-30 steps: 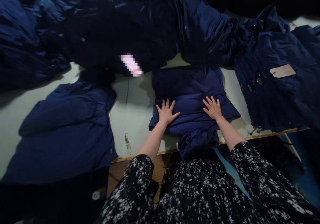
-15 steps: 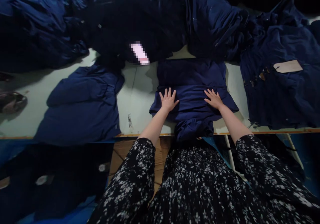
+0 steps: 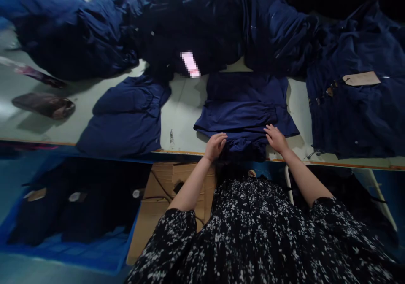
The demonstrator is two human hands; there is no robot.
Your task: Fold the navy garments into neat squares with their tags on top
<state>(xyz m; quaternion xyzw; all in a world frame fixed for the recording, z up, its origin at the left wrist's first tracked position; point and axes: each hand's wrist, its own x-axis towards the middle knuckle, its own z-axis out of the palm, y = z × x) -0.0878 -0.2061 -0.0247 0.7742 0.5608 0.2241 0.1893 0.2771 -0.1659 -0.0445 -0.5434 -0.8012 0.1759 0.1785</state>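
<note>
A folded navy garment (image 3: 243, 112) lies on the pale tabletop, with its crumpled lower part hanging at the front edge. My left hand (image 3: 215, 146) is at the garment's lower left, its fingers curled together against the bunched cloth; the thumb is hidden. On the lower right, my right hand (image 3: 276, 139) touches the cloth with its fingertips, fingers stretched and slightly apart.
Another folded navy garment (image 3: 126, 119) lies to the left, beside a dark pouch-like item (image 3: 44, 104). Navy clothes (image 3: 190, 26) heap along the back. At right, a tan tag (image 3: 360, 79) rests on more clothing. Below stand a blue crate (image 3: 95, 254) and cardboard (image 3: 164, 216).
Both hands have slid from lying flat on the garment down toward its lower edge. My left fingers, spread before, are now drawn together. The view has shifted slightly.
</note>
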